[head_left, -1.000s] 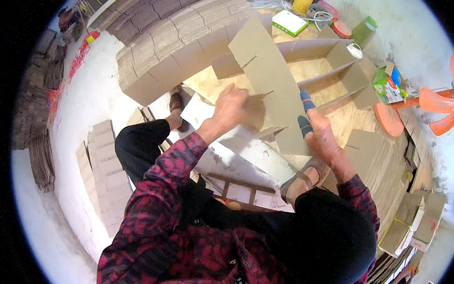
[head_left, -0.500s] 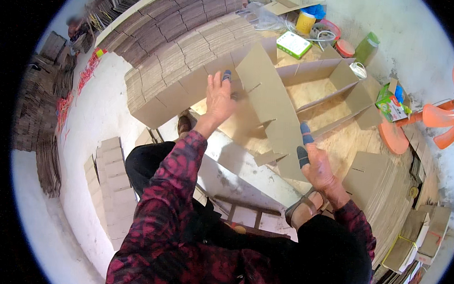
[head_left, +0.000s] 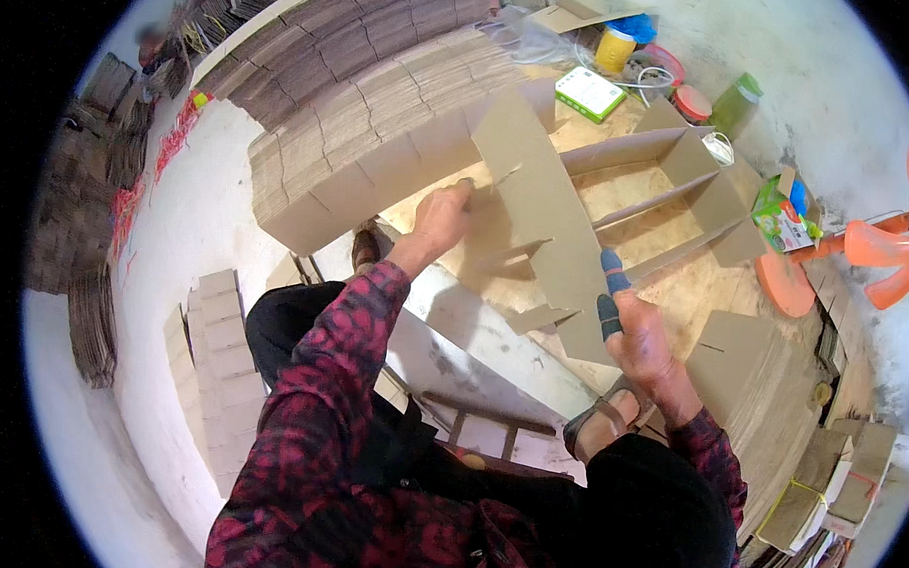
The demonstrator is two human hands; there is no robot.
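Lowered since the earlier frame, our left hand [head_left: 443, 220] has drawn its spread fingers into a curl, while our right hand [head_left: 643, 336] stays by the slotted cardboard strip [head_left: 549, 212]. Nearest us are our black trousers [head_left: 657, 511] and, beyond the knee, a brown sandal [head_left: 574, 428]. Our right hand has two fingers in blue coverings, tips at the strip's right edge; we cannot tell whether they clamp it. That strip slants over the wooden surface [head_left: 720, 285] between our hands, with short cardboard pieces jutting from its left side. Our left hand is just left of it, and blur hides whether its fingers grip anything. Further off, an upright cardboard partition [head_left: 629, 150] stands to the strip's right and a long cardboard stack [head_left: 378, 181] runs to its left. Beyond sit a green-and-white box [head_left: 589, 94], a yellow container [head_left: 614, 51] and a green-lidded jar [head_left: 736, 106].
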